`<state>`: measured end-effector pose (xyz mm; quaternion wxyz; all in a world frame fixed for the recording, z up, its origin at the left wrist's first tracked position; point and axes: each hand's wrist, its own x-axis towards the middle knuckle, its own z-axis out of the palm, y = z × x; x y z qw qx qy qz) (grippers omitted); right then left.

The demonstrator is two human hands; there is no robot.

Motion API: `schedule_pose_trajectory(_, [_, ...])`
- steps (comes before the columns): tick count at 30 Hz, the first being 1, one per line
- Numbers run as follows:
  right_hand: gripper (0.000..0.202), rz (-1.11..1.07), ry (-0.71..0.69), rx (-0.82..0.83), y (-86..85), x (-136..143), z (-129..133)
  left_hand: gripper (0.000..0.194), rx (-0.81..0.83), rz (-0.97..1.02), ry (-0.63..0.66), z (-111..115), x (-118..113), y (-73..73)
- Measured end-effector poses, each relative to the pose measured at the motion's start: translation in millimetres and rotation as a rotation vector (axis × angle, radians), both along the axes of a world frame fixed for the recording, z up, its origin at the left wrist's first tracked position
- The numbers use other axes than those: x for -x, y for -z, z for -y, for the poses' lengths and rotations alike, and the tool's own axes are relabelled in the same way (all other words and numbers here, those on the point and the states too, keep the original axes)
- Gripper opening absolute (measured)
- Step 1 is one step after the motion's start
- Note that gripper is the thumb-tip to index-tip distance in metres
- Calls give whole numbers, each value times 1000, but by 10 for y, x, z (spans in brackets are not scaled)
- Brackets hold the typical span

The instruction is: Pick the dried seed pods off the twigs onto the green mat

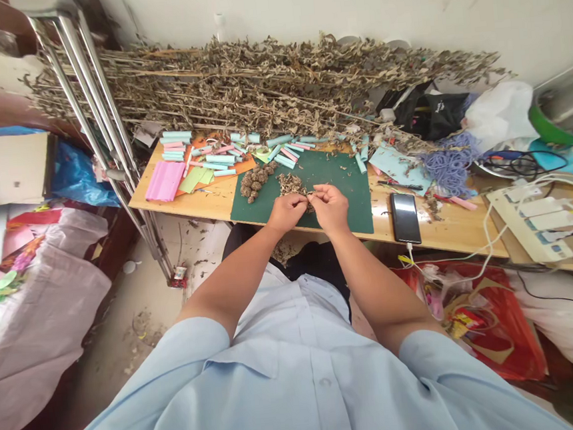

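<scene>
Close together over the front of a green mat (355, 202), my left hand (288, 213) and my right hand (330, 206) both have their fingers pinched. Between the fingertips is a small bit of dried leaf, partly hidden by them. A loose pile of dried leaf pieces (291, 184) lies just behind my hands. To its left sits a heap of dark, rounded clumps (255, 181). Rolled blue and pink paper tubes (221, 158) line the back of the mat and the wooden table (190, 209).
Long dried plant stalks (254, 77) lie along the wall. A black phone (406, 218) with a cable is at the right, near purple string (450, 164) and a power strip (532, 220). Metal poles (90, 91) stand left. Pink paper (164, 181) lies on the table's left end.
</scene>
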<state>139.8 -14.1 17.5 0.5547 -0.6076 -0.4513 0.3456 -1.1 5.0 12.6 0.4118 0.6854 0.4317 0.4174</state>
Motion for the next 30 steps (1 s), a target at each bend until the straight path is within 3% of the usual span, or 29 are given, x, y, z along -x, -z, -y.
schedule_pose_trajectory(6, [40,-104,64,21,101,-33,-69,17,0,-32,-27,-7,-4,3])
schedule_pose_trajectory(18, [41,-148,99,12,-11,-47,-45,16,41,6,-47,-24,-17,70])
schedule_pose_trajectory(23, [41,-168,64,42,48,-23,-47,30,43,74,-10,-31,-7,129])
schedule_pose_trajectory(30, [39,-196,54,62,68,-4,-49,21,107,95,16,-15,5,52])
